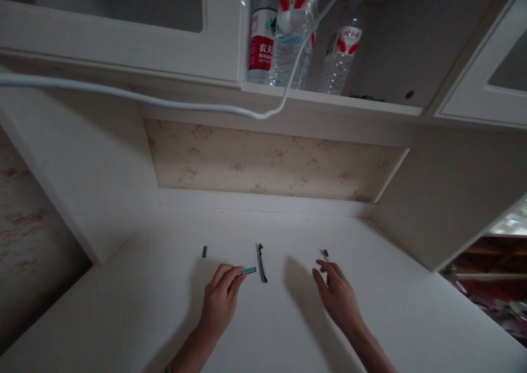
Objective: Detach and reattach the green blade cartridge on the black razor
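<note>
My left hand (222,293) pinches a small green strip-shaped piece, which looks like a razor cartridge (248,271), between thumb and fingertips above the white tabletop. Just to its right lies a slim, curved black razor handle (262,264), its narrow top pointing away from me. A second green cartridge (205,251) rests on the table up and left of that hand. On the right, my right hand (335,291) is open, thumb and fingers apart. Its fingertips are beside a small dark-ended object (325,253), partly hidden by the fingers; I cannot make out its kind.
The white tabletop (263,329) runs back to a low ledge and flowered wallpaper (263,161). Side panels stand left and right. Overhead, a cabinet shelf (329,99) holds several water bottles (288,49). A white cable (164,103) hangs across in front of it.
</note>
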Available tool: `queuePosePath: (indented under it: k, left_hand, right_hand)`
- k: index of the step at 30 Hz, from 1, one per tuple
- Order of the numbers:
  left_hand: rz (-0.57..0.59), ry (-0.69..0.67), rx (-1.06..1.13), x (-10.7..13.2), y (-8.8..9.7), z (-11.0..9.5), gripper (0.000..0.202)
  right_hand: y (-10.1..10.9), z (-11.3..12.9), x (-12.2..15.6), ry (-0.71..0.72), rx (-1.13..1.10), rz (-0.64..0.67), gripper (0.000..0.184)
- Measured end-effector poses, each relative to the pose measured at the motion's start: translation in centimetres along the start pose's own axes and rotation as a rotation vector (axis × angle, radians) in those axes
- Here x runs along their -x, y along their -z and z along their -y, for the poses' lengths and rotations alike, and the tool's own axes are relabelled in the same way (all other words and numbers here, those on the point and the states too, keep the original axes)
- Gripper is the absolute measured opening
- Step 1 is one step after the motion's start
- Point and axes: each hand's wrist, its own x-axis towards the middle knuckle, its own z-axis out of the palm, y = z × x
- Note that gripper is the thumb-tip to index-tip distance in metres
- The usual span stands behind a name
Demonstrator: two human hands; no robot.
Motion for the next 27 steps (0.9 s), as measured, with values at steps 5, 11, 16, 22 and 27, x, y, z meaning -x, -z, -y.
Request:
queuePosePath:
  k: [5, 11, 16, 22, 27]
  left_hand:
    - [0.077, 0.030, 0.035, 0.3, -0.2, -0.6, 0.016]
    - [0.135, 0.079, 0.075, 0.2, 0.0, -0.8, 0.018]
    - [0.172, 0.108, 0.114, -0.1, 0.0, -0.8, 0.018]
    - [0.198, 0.147, 0.173, -0.1, -0.1, -0.9, 0.018]
    - [0.237, 0.174, 0.198, -0.3, -0.1, -1.0, 0.018]
  right_hand:
    - [0.5, 8.9, 2.4, 0.344, -0.214, 0.113, 0.036]
    - [-1.2, 12.9, 2.8, 0.488, -0.139, 0.114, 0.048]
    - [-2.4, 12.9, 2.0, 0.505, -0.100, 0.076, 0.035]
    - [-3.3, 12.1, 1.5, 0.528, -0.125, 0.083, 0.032]
    - [-3.5, 11.6, 1.6, 0.524, -0.216, 0.163, 0.028]
